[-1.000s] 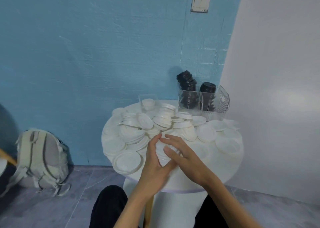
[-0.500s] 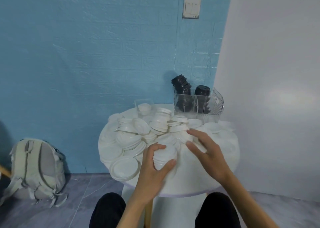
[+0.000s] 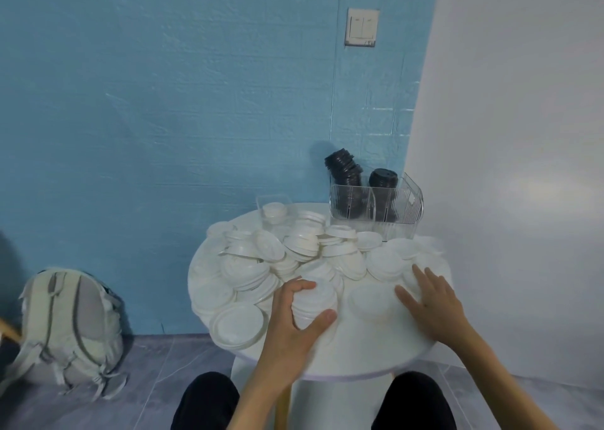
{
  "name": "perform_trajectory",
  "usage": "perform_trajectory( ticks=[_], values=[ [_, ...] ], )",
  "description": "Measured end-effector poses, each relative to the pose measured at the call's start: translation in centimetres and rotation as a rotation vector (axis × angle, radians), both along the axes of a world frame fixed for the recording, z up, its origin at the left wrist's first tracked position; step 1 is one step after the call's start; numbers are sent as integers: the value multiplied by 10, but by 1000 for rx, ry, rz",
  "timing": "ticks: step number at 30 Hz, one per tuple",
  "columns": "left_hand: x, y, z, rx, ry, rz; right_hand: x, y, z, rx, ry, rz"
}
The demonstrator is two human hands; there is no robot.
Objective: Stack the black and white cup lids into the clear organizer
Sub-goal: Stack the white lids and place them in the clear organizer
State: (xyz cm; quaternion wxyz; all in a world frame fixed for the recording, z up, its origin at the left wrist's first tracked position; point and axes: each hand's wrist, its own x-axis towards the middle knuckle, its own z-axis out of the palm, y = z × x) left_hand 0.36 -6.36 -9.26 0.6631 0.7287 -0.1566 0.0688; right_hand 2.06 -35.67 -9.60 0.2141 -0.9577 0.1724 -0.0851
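Observation:
Several white cup lids [image 3: 304, 243] lie heaped across a round white table [image 3: 359, 357]. My left hand [image 3: 291, 325] grips a small stack of white lids [image 3: 313, 302] near the table's front, thumb on its near side and fingers curled over the far side. My right hand [image 3: 431, 302] lies flat with spread fingers on loose white lids [image 3: 389, 262] at the right. At the back right stands the clear organizer [image 3: 376, 212], holding two stacks of black lids [image 3: 346, 171]; the left stack leans and sticks out above the rim.
A small clear box [image 3: 274, 207] with a white lid inside sits at the table's back edge. A pale backpack [image 3: 72, 318] leans on the blue wall at the left. A white wall rises close on the right. My knees are under the table's front.
My right hand left the stack and moved right onto the loose lids. My left hand kept hold of the white stack. The view tilted slightly.

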Motion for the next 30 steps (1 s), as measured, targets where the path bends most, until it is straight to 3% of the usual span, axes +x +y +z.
perform_trajectory(
  ticks=[9,13,21,30],
  values=[
    [-1,0,1,18,13,-10,-3,4,6,-127,65,-32],
    [-1,1,0,33,9,-2,-1,5,24,-79,38,-20],
    [-1,2,0,44,14,4,-11,59,87,263,-345,175],
    [-1,0,1,37,14,12,-6,139,95,694,-412,508]
  ],
)
